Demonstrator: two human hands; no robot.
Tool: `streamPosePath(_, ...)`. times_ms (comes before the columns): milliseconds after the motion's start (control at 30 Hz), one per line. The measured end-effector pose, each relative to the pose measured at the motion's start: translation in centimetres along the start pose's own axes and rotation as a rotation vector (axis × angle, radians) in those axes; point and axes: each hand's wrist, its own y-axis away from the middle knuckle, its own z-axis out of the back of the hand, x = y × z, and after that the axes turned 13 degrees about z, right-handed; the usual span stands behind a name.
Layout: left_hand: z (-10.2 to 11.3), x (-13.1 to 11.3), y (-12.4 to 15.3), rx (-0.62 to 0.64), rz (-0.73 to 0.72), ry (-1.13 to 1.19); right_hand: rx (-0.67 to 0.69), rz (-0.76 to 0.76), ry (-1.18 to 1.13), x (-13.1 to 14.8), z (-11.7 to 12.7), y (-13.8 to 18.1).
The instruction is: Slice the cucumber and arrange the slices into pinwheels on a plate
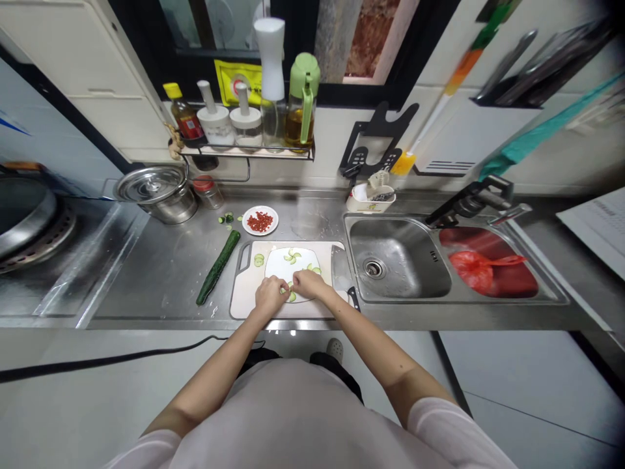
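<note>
A white plate (pixel 276 266) lies on the cutting board (pixel 244 296), with pale green cucumber slices (pixel 292 256) fanned at its far side and more at its right. My left hand (pixel 270 298) is closed at the plate's near edge, its fingertips pinching at a cucumber slice. Close beside it, my right hand (pixel 308 285) is pinched shut over the same small group of slices. Fingers partly hide what each hand grips. A few stacked slices (pixel 258 260) rest at the board's upper left. Along its right side lies a kitchen knife (pixel 340 268) with a black handle.
Left of the board lies a cut cucumber (pixel 218 267), with end scraps (pixel 226 218) behind it. A small plate of chopped red pieces (pixel 260 221) sits at the back. The sink (pixel 398 260) is to the right; a steel pot (pixel 168 198) stands back left, below a condiment shelf (pixel 244 154).
</note>
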Motion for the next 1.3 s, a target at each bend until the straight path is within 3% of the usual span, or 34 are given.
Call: streamPosePath(1300,0.7,-0.6,-0.8,0.057,0.025,-0.011,-0.057,0.004,-0.017,0.3,-0.9,0.9)
